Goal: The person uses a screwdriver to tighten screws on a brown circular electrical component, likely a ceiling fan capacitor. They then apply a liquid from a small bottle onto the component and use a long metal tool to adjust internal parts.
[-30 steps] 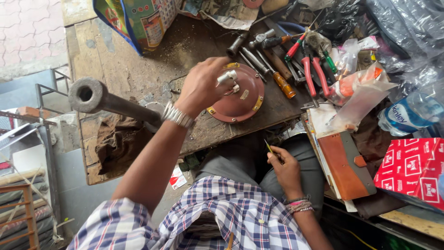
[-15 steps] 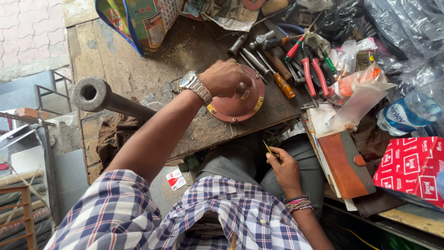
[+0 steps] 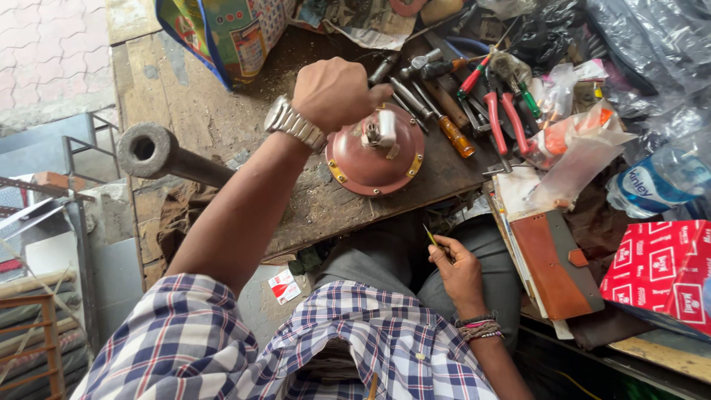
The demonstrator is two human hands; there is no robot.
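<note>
A round reddish-brown metal dome part [image 3: 375, 159] with brass bolts on its rim lies on the worn wooden workbench [image 3: 189, 104]. A small white and metal fitting [image 3: 379, 130] stands on its top. My left hand [image 3: 335, 92], with a metal wristwatch, hovers closed as a fist over the dome's far left edge, thumb near the tools beyond. My right hand [image 3: 455, 267] rests over my lap below the bench edge, pinching a thin yellow-green tool [image 3: 431, 237].
Screwdrivers, red-handled pliers [image 3: 500, 118] and other tools lie right of the dome. A thick metal pipe [image 3: 167, 157] juts out at left. A colourful bag [image 3: 222, 33] stands behind, plastic bags and a bottle [image 3: 659, 181] at right, a brown wallet [image 3: 552, 263] and a red box [image 3: 659, 270].
My left hand lifted off the dome's top and moved back to the left, which uncovered the white fitting. The right hand stays in my lap with the thin tool.
</note>
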